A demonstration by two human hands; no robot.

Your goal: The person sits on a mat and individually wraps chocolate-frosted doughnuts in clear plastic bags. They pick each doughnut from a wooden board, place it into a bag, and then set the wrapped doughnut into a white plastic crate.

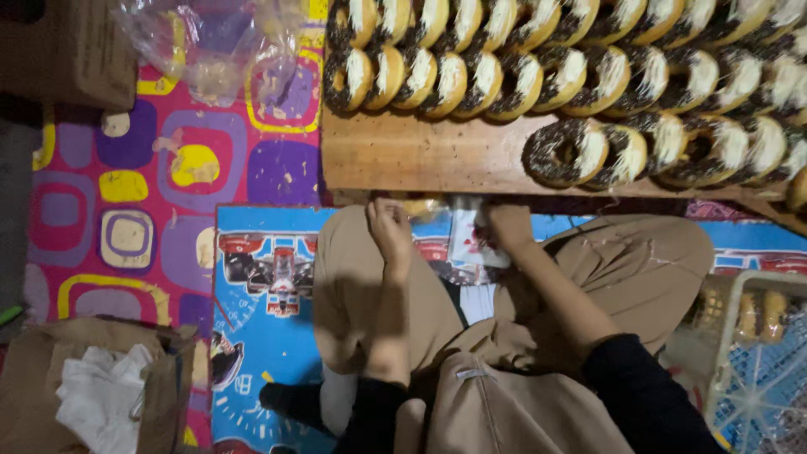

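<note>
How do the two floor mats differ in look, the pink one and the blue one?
The pink mat has rounded squares in purple, yellow and cream; the blue mat shows a racing car picture. The pink mat lies partly under a clear plastic bag; the blue mat lies under the seated person's legs. Both lie flat beside the wooden board of doughnuts.

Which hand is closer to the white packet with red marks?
The right hand: it touches the white packet at its right edge. The left hand is further left, apart from it.

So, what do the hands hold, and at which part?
Both the left hand and the right hand pinch a clear plastic packet at its upper edge; the exact grip cannot be told.
</note>
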